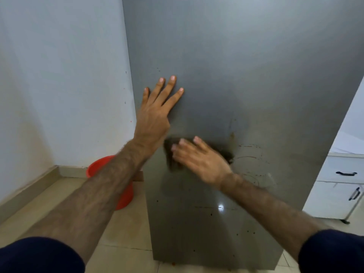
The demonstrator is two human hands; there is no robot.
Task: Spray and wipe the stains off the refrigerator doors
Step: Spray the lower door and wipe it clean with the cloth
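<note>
My left hand [155,113] lies flat on the grey refrigerator door [246,75], fingers straight and spread. At its five o'clock, my right hand [199,160] presses a dark cloth [171,154] against the door, fingers extended. Brown stains [232,135] sit at the cloth's two o'clock.

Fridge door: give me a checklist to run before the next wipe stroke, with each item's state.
1. Left hand braced flat on the fridge door: ok.
2. Right hand pressing the dark cloth to the door: ok, though blurred.
3. Stains gone: not ok; a brown streak and faint rings lie right of the cloth, and dark specks lower down.
4. Door wet enough from spray: cannot tell.
5. Spray bottle within reach: cannot tell, none in view.
6. Red tub clear of the arms: ok, on the floor left of the fridge.
</note>
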